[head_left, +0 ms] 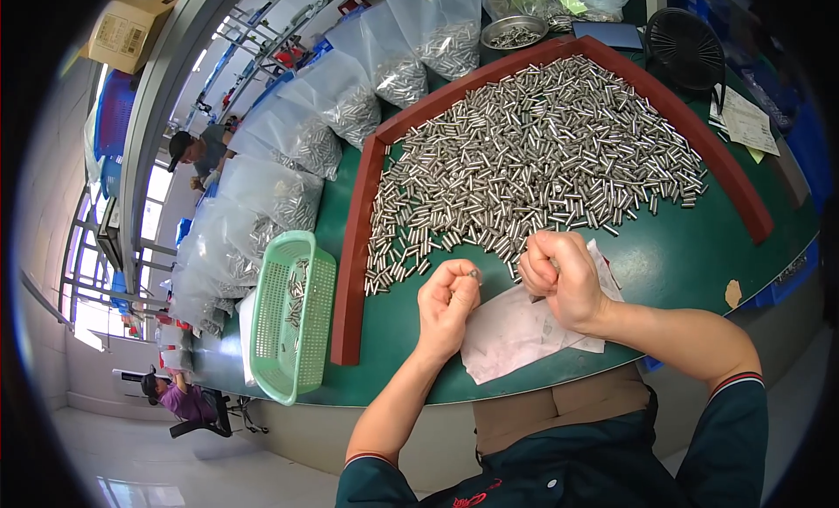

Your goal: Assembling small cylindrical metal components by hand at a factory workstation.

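A large heap of short, shiny metal pins [542, 149] covers the green table in front of me. My left hand [446, 305] is closed at the near edge of the heap, and the grey end of a metal pin shows between its thumb and forefinger. To its right, my right hand [566, 279] is curled closed, its knuckles up; what it holds is hidden by the fingers. Both hands are over or beside a stained whitish cloth [511, 337] on the table, a small gap between them.
Dark red bars [352, 272] frame the heap. A green plastic basket [319, 333] with some pins stands left. Clear bags of pins [350, 97] line the far left side. A metal bowl [514, 33], a black fan [686, 49] and papers [745, 121] lie beyond. Two people sit farther off.
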Action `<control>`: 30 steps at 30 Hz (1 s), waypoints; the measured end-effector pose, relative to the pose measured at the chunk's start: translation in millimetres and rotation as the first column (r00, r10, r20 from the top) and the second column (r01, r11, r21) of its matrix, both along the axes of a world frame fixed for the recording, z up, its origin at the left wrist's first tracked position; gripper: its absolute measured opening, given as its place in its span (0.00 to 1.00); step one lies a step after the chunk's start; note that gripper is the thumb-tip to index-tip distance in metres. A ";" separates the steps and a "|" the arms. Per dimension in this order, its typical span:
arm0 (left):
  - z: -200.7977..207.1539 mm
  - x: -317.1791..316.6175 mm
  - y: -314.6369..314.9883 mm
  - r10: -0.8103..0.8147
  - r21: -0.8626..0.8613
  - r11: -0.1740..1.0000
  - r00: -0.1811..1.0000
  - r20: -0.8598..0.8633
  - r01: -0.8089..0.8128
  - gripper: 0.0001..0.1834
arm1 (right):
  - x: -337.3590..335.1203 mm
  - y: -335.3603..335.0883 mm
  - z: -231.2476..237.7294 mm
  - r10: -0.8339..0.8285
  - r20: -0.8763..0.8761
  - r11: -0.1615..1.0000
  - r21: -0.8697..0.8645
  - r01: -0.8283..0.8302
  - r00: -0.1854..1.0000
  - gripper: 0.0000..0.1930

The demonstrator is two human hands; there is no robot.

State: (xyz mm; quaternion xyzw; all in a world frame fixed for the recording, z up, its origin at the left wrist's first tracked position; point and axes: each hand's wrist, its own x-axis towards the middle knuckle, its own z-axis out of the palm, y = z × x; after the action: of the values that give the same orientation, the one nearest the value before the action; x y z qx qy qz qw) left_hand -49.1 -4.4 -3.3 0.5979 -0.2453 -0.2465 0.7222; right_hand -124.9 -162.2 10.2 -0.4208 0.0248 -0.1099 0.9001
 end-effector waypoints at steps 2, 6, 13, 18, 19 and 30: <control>8.2 3.7 -2.7 -0.217 -0.167 0.972 0.915 -0.341 0.168 0.07 | -0.5 -0.5 -0.5 -0.004 -0.002 1.000 0.002 0.004 1.000 0.19; 14.7 10.2 1.4 -0.310 -0.282 0.945 0.733 -0.606 0.166 0.09 | 1.1 0.4 0.0 -0.007 -0.004 1.000 0.024 0.007 1.000 0.19; 12.6 12.7 3.9 -0.288 -0.285 0.948 0.753 -0.592 0.138 0.08 | 3.6 0.3 -1.6 0.003 -0.004 0.997 0.071 -0.003 1.000 0.19; 11.5 13.1 5.7 -0.249 -0.218 0.964 0.799 -0.548 0.151 0.11 | 4.5 0.3 -3.0 -0.003 -0.021 0.994 0.113 0.006 1.000 0.19; 11.0 13.0 6.0 -0.247 -0.221 0.964 0.799 -0.548 0.147 0.11 | 4.6 0.5 -3.0 0.001 -0.022 0.994 0.110 0.002 1.000 0.19; 10.7 15.2 5.2 -0.173 -0.092 0.985 0.759 -0.627 0.148 0.13 | 4.7 0.3 -2.5 0.009 -0.019 0.994 0.111 -0.007 1.000 0.19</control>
State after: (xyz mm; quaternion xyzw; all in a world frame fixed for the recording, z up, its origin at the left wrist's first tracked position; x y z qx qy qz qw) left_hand -33.8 0.9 7.4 0.4435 -0.0429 -0.4893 0.7497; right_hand -120.2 -161.9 7.7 -0.3711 0.0380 -0.1007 0.9223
